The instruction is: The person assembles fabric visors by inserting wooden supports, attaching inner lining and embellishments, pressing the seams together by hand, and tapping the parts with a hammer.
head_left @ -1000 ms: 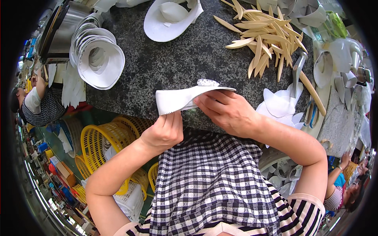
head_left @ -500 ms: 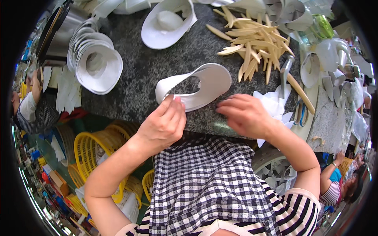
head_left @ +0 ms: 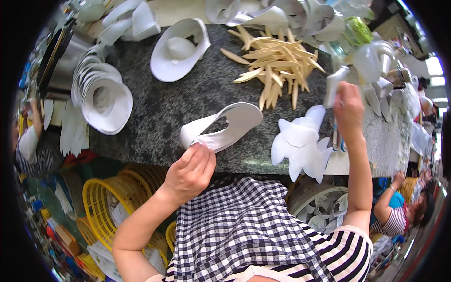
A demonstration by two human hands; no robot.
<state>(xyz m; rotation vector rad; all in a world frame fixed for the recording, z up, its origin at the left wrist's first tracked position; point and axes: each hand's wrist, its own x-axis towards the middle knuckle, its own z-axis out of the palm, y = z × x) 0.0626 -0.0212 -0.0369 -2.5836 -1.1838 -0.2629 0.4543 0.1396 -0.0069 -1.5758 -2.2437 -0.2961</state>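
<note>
My left hand (head_left: 190, 171) pinches the near edge of a white shoe upper (head_left: 242, 118), a curved open loop resting at the front of the dark stone worktop. At the right edge of the worktop, my right hand (head_left: 349, 110) is closed around a hammer (head_left: 336, 87). Motion smears its pale metal head, and the fingers hide most of the handle. Below and left of that hand lies a loose pile of thin white leaf-shaped pieces (head_left: 300, 141). Scissors (head_left: 343, 144) with blue handles lie just under the right wrist, partly covered.
A heap of tan crescent-shaped strips (head_left: 282, 61) lies toward the back. Another white upper (head_left: 181, 49) and a nested stack of them (head_left: 105, 103) stand at left. Yellow baskets (head_left: 105, 207) are below left; a round bin (head_left: 319, 207) of white pieces is below right.
My right hand has moved from beside the upper out to the right and taken hold of the hammer. My left hand keeps its pinch on the upper. The whole view has shifted slightly.
</note>
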